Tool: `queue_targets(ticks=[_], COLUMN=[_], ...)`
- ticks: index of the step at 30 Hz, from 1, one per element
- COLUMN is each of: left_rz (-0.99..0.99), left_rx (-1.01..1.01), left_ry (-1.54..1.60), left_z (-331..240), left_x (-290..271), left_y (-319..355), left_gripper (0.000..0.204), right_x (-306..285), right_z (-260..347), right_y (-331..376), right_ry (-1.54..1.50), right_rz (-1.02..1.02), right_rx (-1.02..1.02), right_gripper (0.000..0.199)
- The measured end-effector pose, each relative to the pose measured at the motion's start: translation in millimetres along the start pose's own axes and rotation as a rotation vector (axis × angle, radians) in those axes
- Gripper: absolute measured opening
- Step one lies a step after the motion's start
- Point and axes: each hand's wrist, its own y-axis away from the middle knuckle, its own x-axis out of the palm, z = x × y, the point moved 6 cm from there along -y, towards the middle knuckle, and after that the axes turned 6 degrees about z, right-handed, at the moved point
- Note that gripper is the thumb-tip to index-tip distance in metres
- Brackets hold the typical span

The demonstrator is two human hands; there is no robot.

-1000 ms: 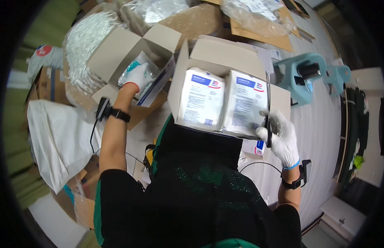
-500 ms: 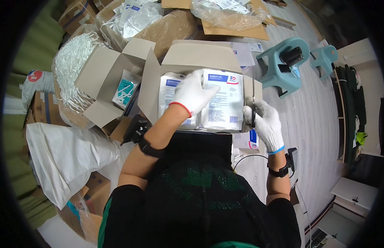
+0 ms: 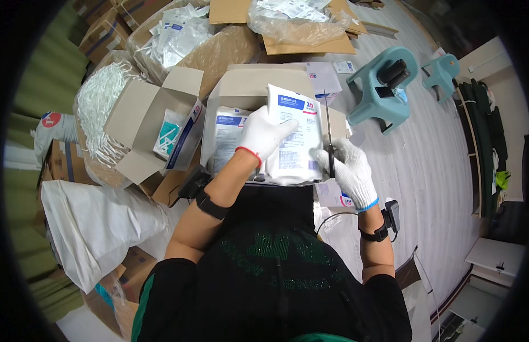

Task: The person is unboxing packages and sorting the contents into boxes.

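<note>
My left hand (image 3: 263, 134), in a white knit glove, grips the left side of a white and blue printed packet (image 3: 295, 142). Its thumb lies across the front, and its fingers go behind the left edge. The packet is raised a little above an open carton (image 3: 247, 80). Another such packet (image 3: 227, 137) stays in the carton, on the left. My gloved right hand (image 3: 351, 174) is closed around a slim tool (image 3: 331, 154) with a long metal blade and a black handle, seen edge-on. The blade points away from me beside the packet's right edge.
Left of the carton, an open box (image 3: 142, 122) holds a teal and white packet. Beyond stand a bag of white cords (image 3: 102, 108) and a large bag-lined carton (image 3: 227, 51). A white sack (image 3: 93, 228) lies near left. At right is a teal stool (image 3: 378, 91).
My left hand has lifted the right-hand packet up from the carton, its top edge now higher and tilted. My right hand stays closed on the tool beside it. The whole view has shifted slightly.
</note>
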Motion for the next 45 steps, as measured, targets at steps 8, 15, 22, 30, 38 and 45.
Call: queue_targets(ticks=[8,15,22,30,38,45], left_rz=[-0.022,0.094,0.015,-0.123,-0.150,-0.159], left_rx=[0.352,0.266,0.322,0.366,0.633,0.919], left_ry=[-0.958,-1.236,-1.279,-1.427,-1.298,-1.181], left_z=[-157,-83,-58,-40,-50,-58], left_x=[-24,-17,-15,4,28,24], left_y=[63,40,42,56,77,86], left_gripper=[0.023,0.032,0.023,0.011,0.006,0.008], right_x=[-24,-10,-5,11,35,34], right_z=[6,46,30,24,33,32], right_y=[4,4,12,69,39,37], right_ry=[0.044,0.409,0.306,-0.160,-0.099,-0.106], right_rz=[-0.083,0.115,0.098,0.558,0.591,0.627], right_rx=[-0.108,0.059,-0.181,-0.012,0.160,0.223], right_gripper=[0.045,0.045,0.040,0.044,0.042,0.043])
